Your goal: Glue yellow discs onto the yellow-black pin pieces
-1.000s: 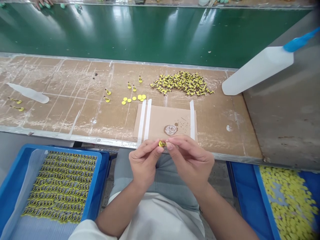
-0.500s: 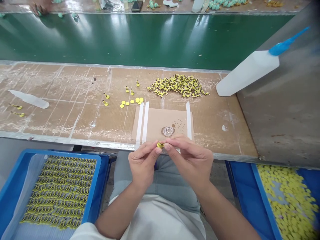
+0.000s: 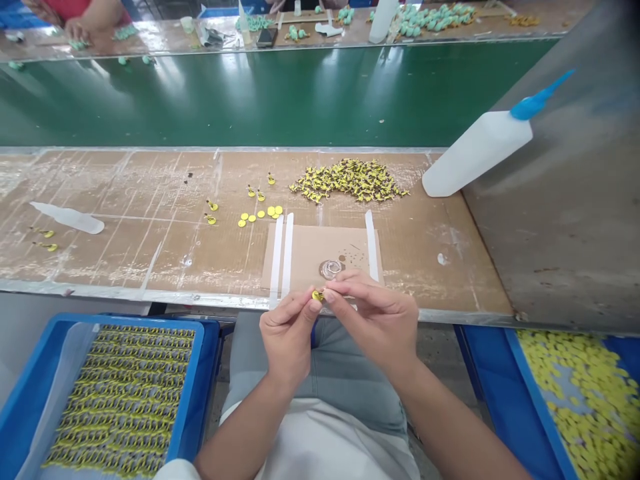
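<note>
The left hand [image 3: 289, 345] and right hand [image 3: 373, 330] are both nearly closed, their fingertips pinching a small yellow piece [image 3: 317, 295] between them. It is held just above the near edge of a cardboard sheet [image 3: 320, 250] on the bench [image 3: 125, 200]. Beyond lie loose yellow discs [image 3: 260, 215] and a heap of yellow pieces [image 3: 347, 180]. A blue tray [image 3: 206, 373] sits below the left hand, filled with rows of yellow pieces.

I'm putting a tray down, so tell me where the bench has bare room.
Bare room: the cardboard-topped bench between the small white bottle and the yellow parts, and right of the tan card sheet, below the large white bottle. Crowded: the yellow pile, the yellow discs, and the card sheet's near edge, at the left hand and right hand.
</note>
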Motion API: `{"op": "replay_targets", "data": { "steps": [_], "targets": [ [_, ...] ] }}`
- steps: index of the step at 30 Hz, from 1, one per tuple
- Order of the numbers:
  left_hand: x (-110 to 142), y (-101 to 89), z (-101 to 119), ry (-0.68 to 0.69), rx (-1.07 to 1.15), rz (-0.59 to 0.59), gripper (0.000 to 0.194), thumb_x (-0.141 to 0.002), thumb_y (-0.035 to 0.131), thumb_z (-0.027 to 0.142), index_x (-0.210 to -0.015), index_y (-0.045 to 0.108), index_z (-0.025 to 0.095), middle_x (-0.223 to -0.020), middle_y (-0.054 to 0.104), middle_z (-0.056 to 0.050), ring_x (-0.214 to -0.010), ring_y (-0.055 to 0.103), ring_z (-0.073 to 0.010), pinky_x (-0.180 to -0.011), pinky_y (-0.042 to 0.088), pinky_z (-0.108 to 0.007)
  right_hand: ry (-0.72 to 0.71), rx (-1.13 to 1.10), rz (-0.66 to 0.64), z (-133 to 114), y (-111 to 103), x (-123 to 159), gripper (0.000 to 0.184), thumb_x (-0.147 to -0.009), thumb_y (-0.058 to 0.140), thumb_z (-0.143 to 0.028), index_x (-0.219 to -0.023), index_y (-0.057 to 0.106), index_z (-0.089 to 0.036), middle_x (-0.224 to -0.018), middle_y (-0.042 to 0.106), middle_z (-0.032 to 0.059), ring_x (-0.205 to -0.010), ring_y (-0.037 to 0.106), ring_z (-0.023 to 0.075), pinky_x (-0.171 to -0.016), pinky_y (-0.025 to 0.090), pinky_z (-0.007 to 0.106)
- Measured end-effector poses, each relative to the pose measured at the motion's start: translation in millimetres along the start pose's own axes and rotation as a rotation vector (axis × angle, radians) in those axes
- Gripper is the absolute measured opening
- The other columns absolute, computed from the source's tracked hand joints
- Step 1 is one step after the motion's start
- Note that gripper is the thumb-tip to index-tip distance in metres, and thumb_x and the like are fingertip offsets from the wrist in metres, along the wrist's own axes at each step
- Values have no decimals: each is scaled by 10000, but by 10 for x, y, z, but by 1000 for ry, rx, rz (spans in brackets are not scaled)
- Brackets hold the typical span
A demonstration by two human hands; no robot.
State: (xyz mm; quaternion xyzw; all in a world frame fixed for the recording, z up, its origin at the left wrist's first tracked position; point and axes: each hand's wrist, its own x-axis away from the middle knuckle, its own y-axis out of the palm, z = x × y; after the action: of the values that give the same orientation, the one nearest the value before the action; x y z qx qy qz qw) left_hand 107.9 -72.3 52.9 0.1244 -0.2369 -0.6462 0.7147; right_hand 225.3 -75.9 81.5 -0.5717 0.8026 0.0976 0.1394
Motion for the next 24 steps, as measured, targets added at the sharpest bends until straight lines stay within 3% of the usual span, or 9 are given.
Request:
{"op": "replay_targets", "data": {
  "steps": [9,18,24],
  "targets": [
    [23,14,-22,-1,15,-22,178,-730,848,210,-896,816,263,-868,801,-23,-807,723,-116,-777,578,-199,15,-42,18,4,-25,22,184,-808,756,-114,-914,785,-262,-833,766,20,-826,690,189,-828,593,391],
    [48,31,-22,-33,-22,-5,160,-701,868,259,-853,820,263,-862,802,-40,-804,732,-158,-770,599,-263,58,-60,15,-19,-74,59,179,-822,749,-121,-927,784,-262,-871,760,20,-843,698,184,-800,598,349],
    [70,-38,7,-50,-1,-79,188,-630,911,250,-793,822,282,-807,803,-39,-750,741,-167,-736,604,-257,78,-69,-23,-85,-126,112,194,-826,752,-122,-946,781,-273,-877,758,14,-864,695,181,-917,578,387]
  ]
}}
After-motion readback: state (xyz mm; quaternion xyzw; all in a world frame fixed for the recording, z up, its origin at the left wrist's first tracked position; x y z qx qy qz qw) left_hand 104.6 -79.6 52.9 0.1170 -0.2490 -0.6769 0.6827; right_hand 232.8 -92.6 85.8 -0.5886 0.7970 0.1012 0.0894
